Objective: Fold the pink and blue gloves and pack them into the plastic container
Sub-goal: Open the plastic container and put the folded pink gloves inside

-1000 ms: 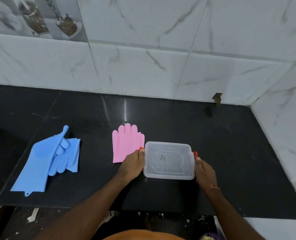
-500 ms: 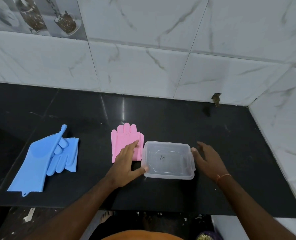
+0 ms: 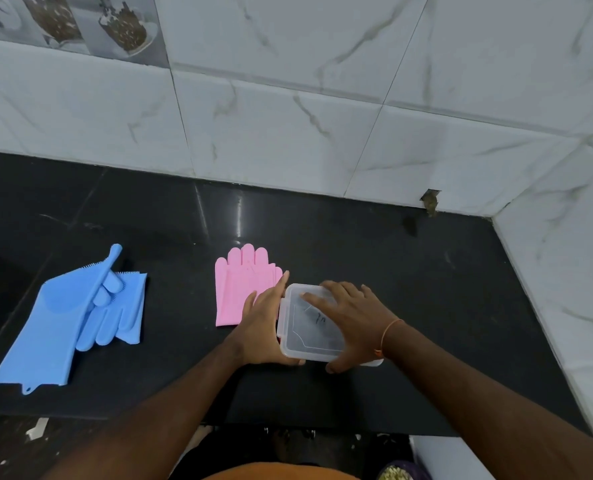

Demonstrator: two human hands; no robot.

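Observation:
A clear plastic container (image 3: 310,336) with its lid on sits on the black counter (image 3: 426,306) near the front edge. My right hand (image 3: 350,317) lies flat on top of the lid. My left hand (image 3: 263,323) holds the container's left side, its fingers overlapping the lower right of the pink gloves (image 3: 241,284). The pink gloves lie flat, fingers pointing to the wall, just left of the container. The blue gloves (image 3: 70,317) lie in a loose overlapped pile at the counter's left.
White marble-look tiled walls (image 3: 288,116) close off the back and right of the counter. The counter's front edge runs just below my forearms. A small brown chip (image 3: 430,202) sits at the wall's base at the back right.
My right hand has moved from beside the container's right end onto its lid. My left hand has shifted back against the container's left side. The gloves have not moved.

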